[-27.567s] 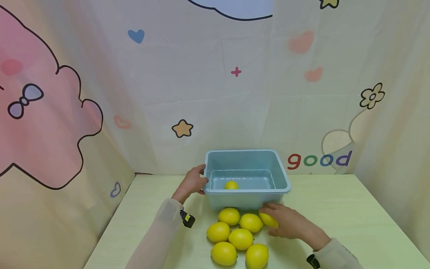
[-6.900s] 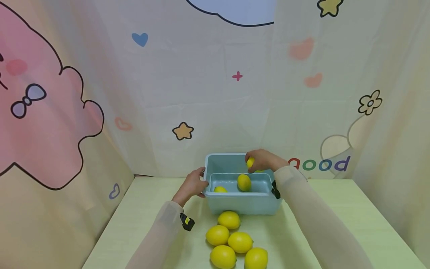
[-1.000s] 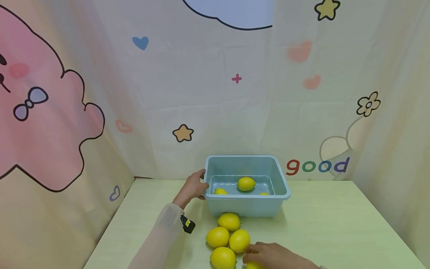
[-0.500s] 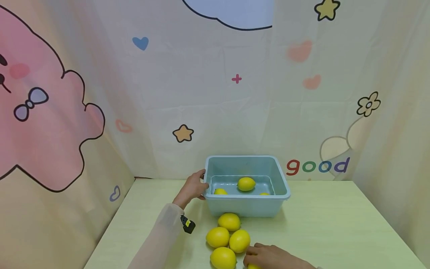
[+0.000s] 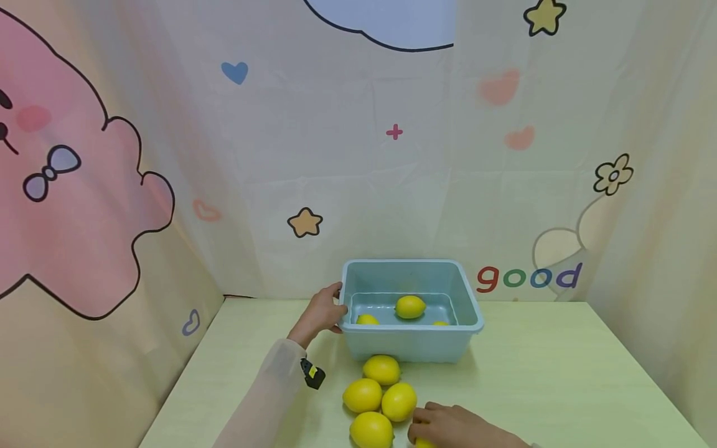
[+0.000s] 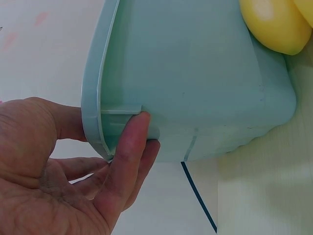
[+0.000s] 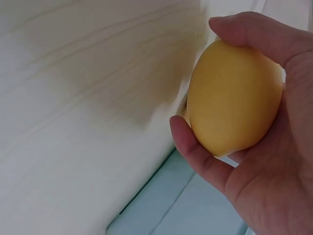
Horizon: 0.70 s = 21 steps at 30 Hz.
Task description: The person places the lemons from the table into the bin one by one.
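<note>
In the head view, a light-blue plastic tub point(image 5: 406, 345) stands at the back of the table. My left hand point(image 5: 322, 311) holds its left rim; the left wrist view shows fingers point(image 6: 129, 152) curled round the tub edge point(image 6: 91, 98). At the front, my right hand point(image 5: 456, 428) grips a lemon point(image 7: 234, 98), its thumb and fingers wrapped round the fruit. Most of that lemon is hidden under the hand from above. Beside it lie several lemons, the nearest one point(image 5: 399, 401) just left of the fingertips. Inside the tub, one lemon point(image 5: 411, 307) shows whole and two show only partly.
The pale green table point(image 5: 538, 367) reaches back to a printed curtain point(image 5: 358, 155) with hearts, stars and the word "good". One loose lemon point(image 5: 382, 370) sits right at the tub's front wall. A small black wrist camera point(image 5: 312, 374) is on the left sleeve.
Since the earliest frame, more lemons are in the tub and fewer on the table. The right hand has come from over the tub to the front lemon; over the last second it barely moves.
</note>
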Each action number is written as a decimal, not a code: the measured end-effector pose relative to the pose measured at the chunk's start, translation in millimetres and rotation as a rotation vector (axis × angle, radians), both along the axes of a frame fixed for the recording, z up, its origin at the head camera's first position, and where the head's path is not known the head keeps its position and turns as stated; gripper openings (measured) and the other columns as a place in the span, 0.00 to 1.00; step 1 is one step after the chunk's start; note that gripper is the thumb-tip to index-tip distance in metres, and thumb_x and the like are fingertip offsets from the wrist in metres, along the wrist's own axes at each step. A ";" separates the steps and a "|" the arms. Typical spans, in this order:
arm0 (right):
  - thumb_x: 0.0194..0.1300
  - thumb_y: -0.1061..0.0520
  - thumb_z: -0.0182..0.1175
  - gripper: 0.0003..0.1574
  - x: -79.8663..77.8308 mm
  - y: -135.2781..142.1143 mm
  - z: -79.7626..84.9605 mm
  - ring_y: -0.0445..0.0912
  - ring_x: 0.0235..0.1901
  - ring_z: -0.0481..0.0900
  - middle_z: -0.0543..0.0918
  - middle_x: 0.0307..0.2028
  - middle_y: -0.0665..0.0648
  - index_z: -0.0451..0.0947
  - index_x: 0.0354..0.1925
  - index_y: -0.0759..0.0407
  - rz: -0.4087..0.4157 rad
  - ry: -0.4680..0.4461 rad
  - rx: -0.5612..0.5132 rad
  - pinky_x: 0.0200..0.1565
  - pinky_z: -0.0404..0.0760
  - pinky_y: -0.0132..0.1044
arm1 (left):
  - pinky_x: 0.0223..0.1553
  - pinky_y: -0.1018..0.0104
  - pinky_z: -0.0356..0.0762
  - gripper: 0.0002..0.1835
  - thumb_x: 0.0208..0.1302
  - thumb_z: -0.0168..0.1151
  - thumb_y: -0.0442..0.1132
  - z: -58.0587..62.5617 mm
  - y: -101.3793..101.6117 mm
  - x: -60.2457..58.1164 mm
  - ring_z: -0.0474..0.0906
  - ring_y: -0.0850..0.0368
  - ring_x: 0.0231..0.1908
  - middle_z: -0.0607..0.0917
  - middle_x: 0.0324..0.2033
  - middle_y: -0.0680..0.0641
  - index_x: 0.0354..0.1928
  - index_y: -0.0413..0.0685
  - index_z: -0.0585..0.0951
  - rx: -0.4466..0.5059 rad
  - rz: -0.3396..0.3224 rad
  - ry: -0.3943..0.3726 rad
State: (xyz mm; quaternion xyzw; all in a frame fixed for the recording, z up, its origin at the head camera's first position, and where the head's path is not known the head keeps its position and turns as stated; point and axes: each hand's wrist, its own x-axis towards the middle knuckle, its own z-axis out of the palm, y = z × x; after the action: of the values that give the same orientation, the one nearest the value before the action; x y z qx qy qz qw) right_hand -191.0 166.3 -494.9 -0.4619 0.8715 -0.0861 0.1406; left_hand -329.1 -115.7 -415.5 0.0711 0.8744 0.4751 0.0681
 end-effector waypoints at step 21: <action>0.55 0.45 0.71 0.24 0.1 12.9 46.7 0.37 0.42 0.71 0.77 0.49 0.38 0.76 0.51 0.33 -0.166 0.095 -0.016 0.41 0.81 0.35 | 0.24 0.62 0.86 0.28 0.65 0.56 0.32 -0.3 -1.0 -2.1 0.83 0.41 0.43 0.75 0.56 0.37 0.68 0.47 0.68 0.001 -0.002 0.004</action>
State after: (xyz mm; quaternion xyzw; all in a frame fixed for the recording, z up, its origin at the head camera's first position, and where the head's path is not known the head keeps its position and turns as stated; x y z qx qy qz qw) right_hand -190.9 179.1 -448.2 -0.3926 0.9118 -0.0824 0.0879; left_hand -331.2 -116.7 -415.9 0.0731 0.8742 0.4753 0.0669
